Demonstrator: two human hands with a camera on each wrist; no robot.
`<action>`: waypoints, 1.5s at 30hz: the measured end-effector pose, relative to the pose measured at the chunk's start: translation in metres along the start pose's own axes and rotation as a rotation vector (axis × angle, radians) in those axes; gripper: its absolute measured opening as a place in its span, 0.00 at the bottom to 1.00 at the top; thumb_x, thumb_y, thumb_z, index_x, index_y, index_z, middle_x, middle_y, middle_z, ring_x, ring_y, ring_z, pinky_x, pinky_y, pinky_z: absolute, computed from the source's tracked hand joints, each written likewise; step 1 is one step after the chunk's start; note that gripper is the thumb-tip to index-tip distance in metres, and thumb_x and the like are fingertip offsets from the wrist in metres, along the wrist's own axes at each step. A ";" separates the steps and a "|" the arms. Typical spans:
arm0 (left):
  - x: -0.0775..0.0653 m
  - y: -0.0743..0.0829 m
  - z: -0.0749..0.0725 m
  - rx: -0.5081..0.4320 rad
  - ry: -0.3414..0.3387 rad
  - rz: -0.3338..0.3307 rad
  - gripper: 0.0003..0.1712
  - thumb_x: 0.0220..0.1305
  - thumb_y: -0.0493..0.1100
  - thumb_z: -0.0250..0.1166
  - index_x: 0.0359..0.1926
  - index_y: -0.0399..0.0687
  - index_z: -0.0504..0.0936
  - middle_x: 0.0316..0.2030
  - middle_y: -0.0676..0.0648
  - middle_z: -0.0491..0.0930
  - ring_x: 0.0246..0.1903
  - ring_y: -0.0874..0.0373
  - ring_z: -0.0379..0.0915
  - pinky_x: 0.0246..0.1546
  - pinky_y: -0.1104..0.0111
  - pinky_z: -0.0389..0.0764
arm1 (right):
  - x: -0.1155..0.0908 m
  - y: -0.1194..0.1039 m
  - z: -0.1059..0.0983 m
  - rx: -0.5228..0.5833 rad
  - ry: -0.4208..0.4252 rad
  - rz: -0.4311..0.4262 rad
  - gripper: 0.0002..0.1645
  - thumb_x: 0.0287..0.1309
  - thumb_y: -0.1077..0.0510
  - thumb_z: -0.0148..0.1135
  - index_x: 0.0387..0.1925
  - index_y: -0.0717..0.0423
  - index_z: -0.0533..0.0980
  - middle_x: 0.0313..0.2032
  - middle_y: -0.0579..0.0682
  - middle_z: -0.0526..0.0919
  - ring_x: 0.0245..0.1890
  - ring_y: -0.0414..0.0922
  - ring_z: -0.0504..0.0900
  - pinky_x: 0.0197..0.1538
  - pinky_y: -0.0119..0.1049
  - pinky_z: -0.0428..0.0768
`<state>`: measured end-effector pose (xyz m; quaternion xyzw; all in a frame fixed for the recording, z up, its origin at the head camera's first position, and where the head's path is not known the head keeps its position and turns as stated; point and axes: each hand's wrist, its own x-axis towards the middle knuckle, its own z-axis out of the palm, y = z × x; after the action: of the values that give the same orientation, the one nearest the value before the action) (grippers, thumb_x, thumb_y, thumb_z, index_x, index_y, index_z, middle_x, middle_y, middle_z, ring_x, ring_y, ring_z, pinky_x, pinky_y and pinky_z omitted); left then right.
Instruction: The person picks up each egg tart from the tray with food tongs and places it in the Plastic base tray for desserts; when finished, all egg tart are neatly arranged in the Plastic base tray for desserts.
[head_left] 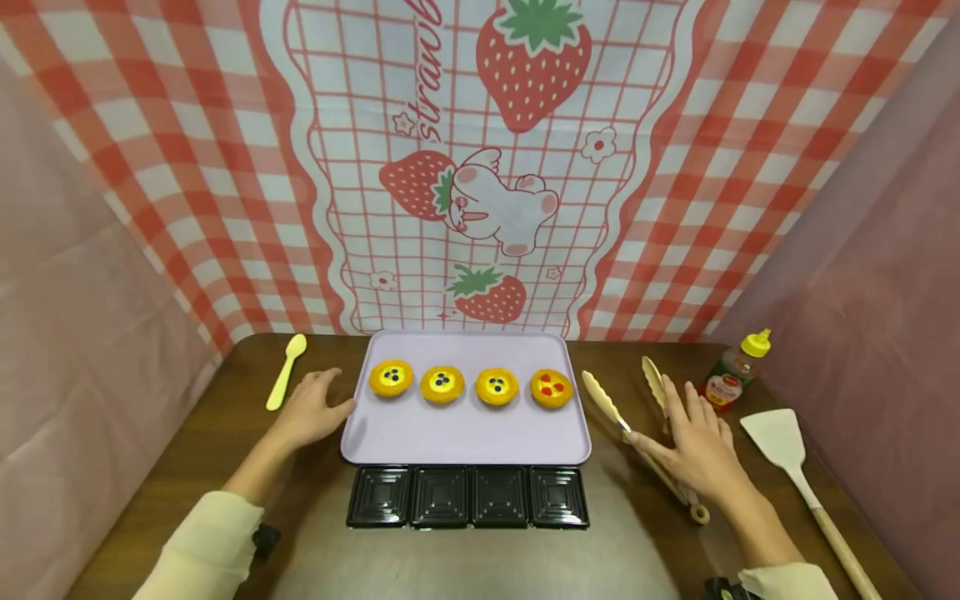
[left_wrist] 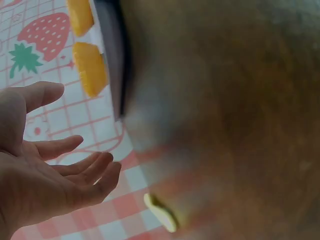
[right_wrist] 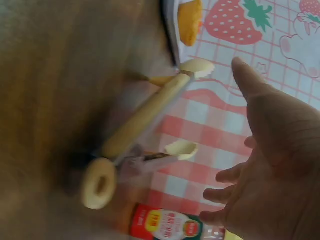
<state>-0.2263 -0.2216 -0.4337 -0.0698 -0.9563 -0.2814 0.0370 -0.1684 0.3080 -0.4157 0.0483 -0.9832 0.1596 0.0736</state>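
My left hand (head_left: 311, 410) is held with relaxed, parted fingers at the left edge of a pale lilac tray (head_left: 465, 437), holding nothing. On the tray stand egg tarts in a row: three with dark blue dots, such as the leftmost tart (head_left: 391, 378), and one tart with red pieces (head_left: 551, 389) at the right end. Over a pair of tongs (head_left: 602, 398) my right hand (head_left: 703, 450) spreads its fingers. The tongs lie spread apart, cream tips away from me, wooden handle with a ring toward me. In the right wrist view, a gap shows between this hand and the tongs (right_wrist: 147, 117).
A black plastic tray (head_left: 441, 497) with several square compartments sits in front of the lilac tray. A yellow spoon (head_left: 282, 379) lies at the left. At the right are a yellow-capped bottle (head_left: 727, 383) and a white spatula (head_left: 780, 442). A strawberry-print cloth (head_left: 465, 292) hangs behind.
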 end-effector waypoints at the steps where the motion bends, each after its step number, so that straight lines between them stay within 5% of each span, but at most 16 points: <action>1: 0.002 -0.001 0.002 -0.005 -0.009 -0.006 0.37 0.58 0.46 0.62 0.61 0.26 0.63 0.57 0.23 0.64 0.57 0.30 0.60 0.56 0.41 0.64 | 0.001 0.001 0.002 -0.006 -0.008 0.004 0.63 0.51 0.30 0.58 0.73 0.49 0.34 0.68 0.75 0.45 0.63 0.76 0.48 0.55 0.76 0.49; 8: 0.011 -0.005 0.009 -0.060 -0.110 -0.064 0.38 0.58 0.46 0.62 0.60 0.22 0.62 0.52 0.24 0.70 0.48 0.35 0.74 0.46 0.49 0.77 | 0.002 0.009 0.017 -0.007 -0.045 0.045 0.69 0.49 0.29 0.59 0.71 0.65 0.34 0.66 0.77 0.47 0.62 0.75 0.51 0.54 0.75 0.54; 16: 0.018 -0.011 0.014 -0.067 -0.131 -0.073 0.31 0.53 0.40 0.64 0.55 0.23 0.70 0.45 0.29 0.77 0.45 0.37 0.73 0.46 0.50 0.77 | 0.004 0.011 0.023 -0.007 -0.053 0.059 0.71 0.48 0.27 0.58 0.71 0.68 0.35 0.66 0.77 0.48 0.61 0.75 0.52 0.55 0.74 0.56; 26: 0.017 -0.010 0.021 -0.264 -0.154 -0.208 0.31 0.41 0.26 0.59 0.53 0.24 0.70 0.38 0.31 0.77 0.29 0.49 0.77 0.21 0.63 0.83 | 0.007 0.015 0.023 -0.024 -0.052 0.045 0.70 0.48 0.28 0.59 0.69 0.72 0.38 0.64 0.79 0.52 0.58 0.77 0.58 0.52 0.72 0.63; 38: 0.019 -0.009 0.024 -0.270 -0.171 -0.230 0.31 0.40 0.25 0.57 0.53 0.24 0.70 0.38 0.32 0.76 0.29 0.49 0.76 0.21 0.63 0.83 | 0.006 0.015 0.033 -0.045 -0.152 0.202 0.79 0.36 0.19 0.59 0.65 0.79 0.43 0.51 0.80 0.67 0.48 0.74 0.71 0.38 0.64 0.74; 45: 0.021 -0.002 0.024 -0.270 -0.181 -0.244 0.31 0.41 0.25 0.55 0.53 0.24 0.70 0.38 0.32 0.75 0.31 0.48 0.75 0.20 0.63 0.82 | 0.010 0.010 0.034 -0.071 -0.106 0.269 0.77 0.33 0.20 0.61 0.62 0.80 0.50 0.47 0.78 0.68 0.46 0.72 0.70 0.36 0.63 0.73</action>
<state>-0.2482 -0.2082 -0.4526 0.0170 -0.9106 -0.4022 -0.0933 -0.1833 0.3061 -0.4490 -0.0784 -0.9884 0.1303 0.0012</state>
